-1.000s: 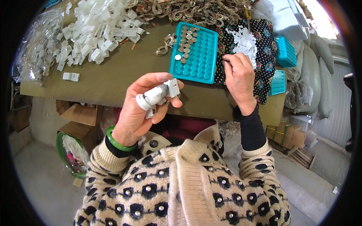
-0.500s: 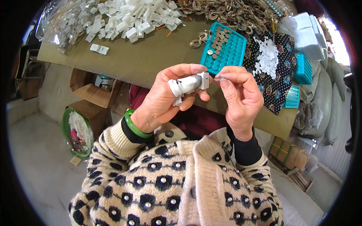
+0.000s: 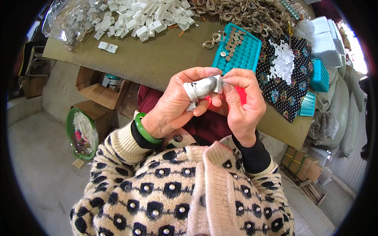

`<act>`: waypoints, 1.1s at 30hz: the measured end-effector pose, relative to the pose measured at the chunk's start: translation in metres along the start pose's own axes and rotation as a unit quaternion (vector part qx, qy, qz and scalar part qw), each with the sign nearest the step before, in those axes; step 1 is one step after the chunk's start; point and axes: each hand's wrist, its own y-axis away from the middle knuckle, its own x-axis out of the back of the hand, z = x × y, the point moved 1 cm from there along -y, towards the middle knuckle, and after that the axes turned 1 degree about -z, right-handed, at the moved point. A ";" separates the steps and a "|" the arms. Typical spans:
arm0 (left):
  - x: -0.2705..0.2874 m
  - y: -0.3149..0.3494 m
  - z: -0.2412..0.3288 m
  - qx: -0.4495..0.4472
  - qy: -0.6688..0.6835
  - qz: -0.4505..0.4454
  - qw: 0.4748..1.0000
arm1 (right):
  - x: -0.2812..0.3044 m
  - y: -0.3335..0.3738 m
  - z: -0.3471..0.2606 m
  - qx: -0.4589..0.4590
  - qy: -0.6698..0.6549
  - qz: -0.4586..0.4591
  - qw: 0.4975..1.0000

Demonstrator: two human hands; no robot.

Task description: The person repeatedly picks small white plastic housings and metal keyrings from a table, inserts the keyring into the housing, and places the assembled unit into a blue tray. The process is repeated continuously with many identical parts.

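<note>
My left hand is wrapped round a small white plastic piece with a silver-grey curved middle. A white block-shaped end of this piece points to the right, between the two hands. Thumb and forefinger of my right hand pinch together at that end on a small thin strip, mostly covered by the fingertips. Red light glows by the right palm and below the piece. Just beyond the hands stands a teal tray with round cells, bearing several button batteries.
White plastic parts are heaped at the far left, and two lie apart nearer. Wire coils pile up at the back. White strips lie on a patterned cloth at right. A green basin stands on the floor.
My right hand has moved left and brought the strip up against the block end of the piece. Red light now shows between the hands, where none was before.
</note>
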 end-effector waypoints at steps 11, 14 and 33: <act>-0.005 -0.005 -0.005 0.002 -0.034 0.031 0.999 | 0.015 -0.006 0.002 0.015 0.018 -0.047 0.999; -0.002 -0.006 -0.009 0.006 -0.052 0.028 0.998 | 0.017 -0.006 0.004 0.038 0.065 -0.052 0.996; -0.006 -0.028 0.269 -0.534 -0.708 0.131 0.443 | 0.024 0.002 -0.007 -0.102 -0.015 -0.058 0.993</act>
